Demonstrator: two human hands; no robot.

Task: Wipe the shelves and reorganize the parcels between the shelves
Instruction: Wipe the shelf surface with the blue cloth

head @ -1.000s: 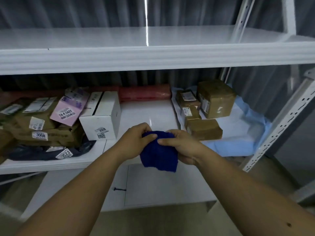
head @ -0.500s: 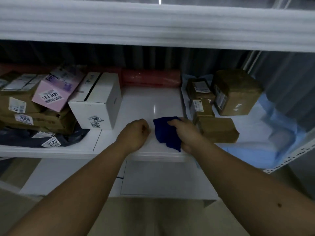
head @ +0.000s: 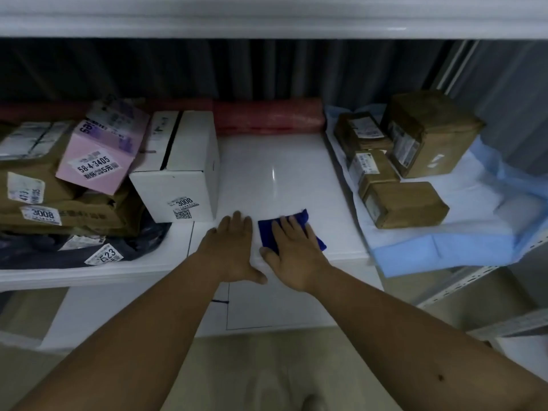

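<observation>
A dark blue cloth (head: 299,219) lies flat on the bare middle of the white shelf (head: 275,173), near its front edge. My right hand (head: 292,252) presses on the cloth with straight fingers and covers most of it. Flat on the shelf just left of the cloth rests my left hand (head: 232,247), fingers straight, holding nothing. A white box (head: 181,167) labelled 3008 stands to the left of my hands. Brown parcels (head: 406,203) sit to the right on a light blue sheet (head: 474,232).
At the far left, a pink box (head: 103,155) leans on stacked brown parcels (head: 59,209) above a dark bag (head: 74,250). A red roll (head: 267,115) lies along the back. The upper shelf edge (head: 267,25) overhangs. A lower shelf (head: 267,310) shows under my wrists.
Both hands went from holding the cloth in the air to the shelf. The right hand now presses it flat; the left hand let go and lies open beside it.
</observation>
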